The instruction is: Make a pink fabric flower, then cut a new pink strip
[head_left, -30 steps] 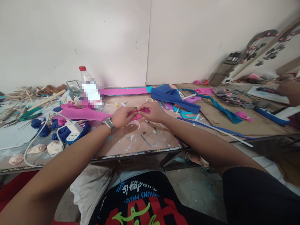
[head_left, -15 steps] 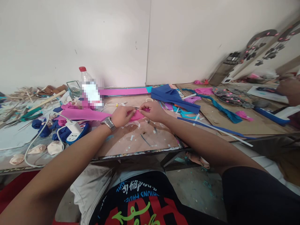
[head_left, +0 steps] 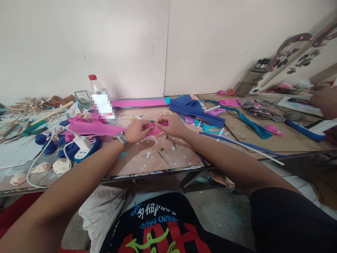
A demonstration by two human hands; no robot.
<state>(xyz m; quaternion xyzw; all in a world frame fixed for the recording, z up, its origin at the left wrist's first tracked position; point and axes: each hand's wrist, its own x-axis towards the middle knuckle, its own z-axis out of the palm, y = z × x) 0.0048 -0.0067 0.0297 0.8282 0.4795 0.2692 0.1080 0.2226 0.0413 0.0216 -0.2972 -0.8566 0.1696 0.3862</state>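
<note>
Bottle label blurred; co-worker's hand cut off at right edge.

Left hand and right hand pinched together on a pink foam strip above the worktable; wristwatch on the left wrist; white power strip just left; blue foam sheet behind right; plastic bottle near wall.

A long pink foam strip lies flat across the counter, its right end folded and lifted slightly.
</note>
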